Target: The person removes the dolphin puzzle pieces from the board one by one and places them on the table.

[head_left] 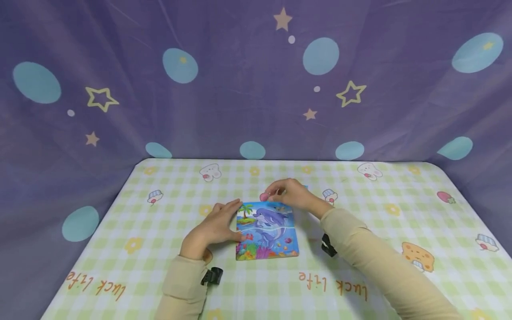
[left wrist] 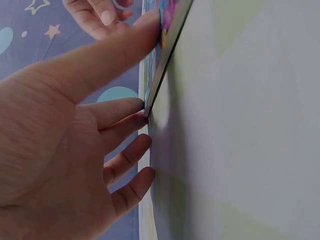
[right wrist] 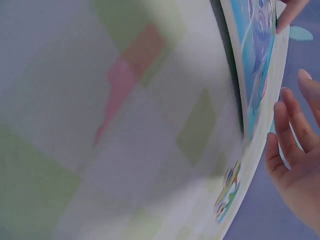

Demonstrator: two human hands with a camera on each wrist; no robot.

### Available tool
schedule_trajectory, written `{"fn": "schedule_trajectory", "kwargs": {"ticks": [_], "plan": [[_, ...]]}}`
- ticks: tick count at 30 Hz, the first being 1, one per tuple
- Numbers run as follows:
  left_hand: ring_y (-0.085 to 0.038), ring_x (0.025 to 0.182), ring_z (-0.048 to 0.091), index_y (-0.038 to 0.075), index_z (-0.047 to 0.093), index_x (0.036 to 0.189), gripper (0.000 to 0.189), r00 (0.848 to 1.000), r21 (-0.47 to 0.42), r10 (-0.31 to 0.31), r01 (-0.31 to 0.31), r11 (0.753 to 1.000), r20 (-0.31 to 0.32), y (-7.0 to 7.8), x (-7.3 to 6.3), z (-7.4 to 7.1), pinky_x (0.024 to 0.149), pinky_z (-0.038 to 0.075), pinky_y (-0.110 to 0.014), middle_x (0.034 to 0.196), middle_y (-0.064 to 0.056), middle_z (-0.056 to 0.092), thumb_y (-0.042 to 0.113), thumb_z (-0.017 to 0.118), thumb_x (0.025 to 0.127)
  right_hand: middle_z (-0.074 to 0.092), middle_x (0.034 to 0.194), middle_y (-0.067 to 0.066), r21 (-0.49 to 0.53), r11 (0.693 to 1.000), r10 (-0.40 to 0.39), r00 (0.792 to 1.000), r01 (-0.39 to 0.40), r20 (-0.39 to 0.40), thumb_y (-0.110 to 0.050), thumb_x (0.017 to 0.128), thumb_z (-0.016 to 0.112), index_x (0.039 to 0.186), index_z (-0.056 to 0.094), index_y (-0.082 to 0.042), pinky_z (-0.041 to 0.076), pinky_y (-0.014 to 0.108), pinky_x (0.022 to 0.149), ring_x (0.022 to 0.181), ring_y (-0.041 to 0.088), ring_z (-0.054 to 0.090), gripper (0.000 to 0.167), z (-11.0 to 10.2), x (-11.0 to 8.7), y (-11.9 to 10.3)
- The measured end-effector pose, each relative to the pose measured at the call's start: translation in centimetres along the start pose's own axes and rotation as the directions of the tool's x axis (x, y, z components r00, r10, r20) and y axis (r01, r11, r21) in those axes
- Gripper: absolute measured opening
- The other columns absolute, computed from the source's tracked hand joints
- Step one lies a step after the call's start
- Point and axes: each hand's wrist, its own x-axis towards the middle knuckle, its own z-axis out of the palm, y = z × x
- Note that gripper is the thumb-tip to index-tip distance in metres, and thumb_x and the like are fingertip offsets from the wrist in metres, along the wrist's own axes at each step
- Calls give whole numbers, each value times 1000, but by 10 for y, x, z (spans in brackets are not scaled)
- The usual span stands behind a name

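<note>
A square dolphin puzzle (head_left: 266, 231) lies flat on the checked tablecloth (head_left: 168, 222) in the middle of the table. My left hand (head_left: 234, 220) rests against its left edge with straight fingers; in the left wrist view the left hand (left wrist: 115, 125) has its thumb on the picture side and its fingertips touching the puzzle's edge (left wrist: 167, 50). My right hand (head_left: 280, 193) sits at the far edge with loosely curved fingers. In the right wrist view the right hand (right wrist: 292, 145) hangs just beside the puzzle (right wrist: 255, 65), and nothing shows in it.
A purple curtain with stars and blue ovals (head_left: 256, 80) closes off the back and sides of the table. A small blue shape (head_left: 306, 187) peeks out behind my right hand. Black wrist straps (head_left: 212, 275) sit on both sleeves.
</note>
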Motion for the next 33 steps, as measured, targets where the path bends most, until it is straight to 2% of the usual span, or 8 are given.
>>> {"fn": "schedule_trajectory", "kwargs": {"ticks": [6, 12, 17, 33], "plan": [[-29, 132, 34, 6, 34, 154, 96, 1000, 15, 10, -10, 1000, 3, -3, -1, 0, 109, 34, -50, 161, -6, 29, 33, 86, 77, 71, 107, 4, -73, 996, -50, 993, 59, 109, -8, 90, 73, 108, 75, -8, 53, 30, 84, 94, 17, 64, 18, 12, 2, -3], [-30, 133, 33, 5, 34, 154, 96, 1000, 22, 3, -4, 1000, 7, -3, 0, -1, 109, 34, -52, 161, -7, 29, 33, 85, 78, 63, 94, 2, -193, 974, -86, 981, 120, 172, -14, 86, 78, 107, 76, -11, 48, 29, 78, 85, 16, 57, 21, 20, 10, -9], [-31, 134, 33, 4, 33, 154, 96, 1000, 36, 10, -10, 999, 13, -1, 2, 0, 111, 31, -52, 161, -8, 29, 34, 84, 78, 59, 92, 3, -244, 958, -94, 968, 151, 232, -14, 84, 80, 111, 74, -9, 46, 30, 78, 82, 16, 52, 28, 23, 13, -11], [-30, 133, 33, 5, 33, 155, 96, 1000, 38, -3, 2, 999, 16, 2, 2, 0, 111, 32, -51, 161, -7, 28, 33, 84, 79, 56, 98, 2, -254, 960, -37, 951, 119, 307, -10, 85, 77, 110, 72, -14, 46, 36, 91, 93, 17, 52, 25, 22, 15, -17]]}}
